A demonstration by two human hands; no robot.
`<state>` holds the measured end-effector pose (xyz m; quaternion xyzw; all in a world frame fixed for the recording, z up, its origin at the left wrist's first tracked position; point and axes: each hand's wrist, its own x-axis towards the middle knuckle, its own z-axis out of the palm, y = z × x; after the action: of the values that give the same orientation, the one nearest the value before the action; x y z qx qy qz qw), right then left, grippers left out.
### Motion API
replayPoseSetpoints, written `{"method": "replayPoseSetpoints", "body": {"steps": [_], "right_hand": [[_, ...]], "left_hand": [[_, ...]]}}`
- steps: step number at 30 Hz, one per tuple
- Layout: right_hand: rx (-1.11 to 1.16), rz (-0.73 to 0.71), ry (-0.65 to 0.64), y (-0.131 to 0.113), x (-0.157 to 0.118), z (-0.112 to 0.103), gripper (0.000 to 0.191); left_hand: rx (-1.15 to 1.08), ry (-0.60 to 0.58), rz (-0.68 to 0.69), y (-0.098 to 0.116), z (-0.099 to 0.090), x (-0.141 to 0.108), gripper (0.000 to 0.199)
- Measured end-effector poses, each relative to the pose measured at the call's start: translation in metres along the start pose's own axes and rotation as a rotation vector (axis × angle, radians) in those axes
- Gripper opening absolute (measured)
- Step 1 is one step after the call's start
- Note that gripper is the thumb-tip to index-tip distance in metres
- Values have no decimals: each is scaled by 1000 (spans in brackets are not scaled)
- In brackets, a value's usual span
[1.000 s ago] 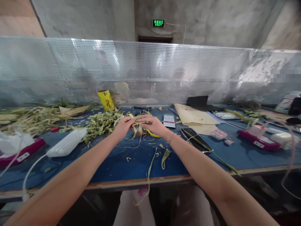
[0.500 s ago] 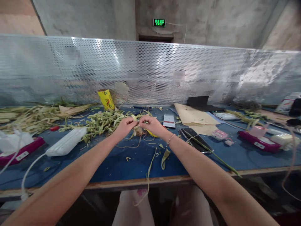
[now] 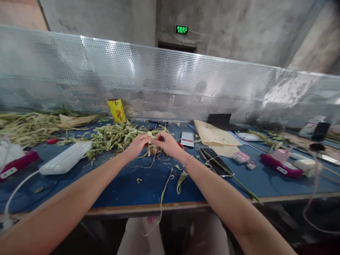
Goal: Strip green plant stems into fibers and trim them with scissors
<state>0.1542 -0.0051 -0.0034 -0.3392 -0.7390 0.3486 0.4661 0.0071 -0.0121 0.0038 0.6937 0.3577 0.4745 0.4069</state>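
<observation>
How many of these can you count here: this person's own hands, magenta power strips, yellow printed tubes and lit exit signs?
Own hands: 2, left hand and right hand
Magenta power strips: 2
Yellow printed tube: 1
Lit exit sign: 1
Total: 6

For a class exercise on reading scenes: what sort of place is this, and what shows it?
Probably an indoor workshop, judging by the heap of pale-green plant strips, the perforated metal partition and the lit exit sign.
</observation>
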Motion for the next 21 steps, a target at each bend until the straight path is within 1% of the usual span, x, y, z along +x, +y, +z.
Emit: {"method": "replayPoseSetpoints", "body": {"steps": [3, 5, 9, 12, 16, 21], "right_hand": [[6, -12, -4, -2, -1, 0, 28], [-8, -23, -2, -4, -2, 0, 24], [-99, 6, 84, -8, -3, -1, 15], [-162, 45, 119, -8, -3, -3, 13], [-266, 24, 131, -7, -1, -7, 11], [-273, 14, 101, -6, -1, -9, 9]], "left_hand": [[1, -2, 5, 4, 2, -2, 27], [-10, 4, 5, 4, 2, -2, 28], [-66, -23, 7, -3, 0, 1, 26], [-90, -32, 21, -5, 0, 2, 24], [-1, -3, -5, 0, 3, 1, 12], [83, 39, 57, 1, 3, 1, 19]]}}
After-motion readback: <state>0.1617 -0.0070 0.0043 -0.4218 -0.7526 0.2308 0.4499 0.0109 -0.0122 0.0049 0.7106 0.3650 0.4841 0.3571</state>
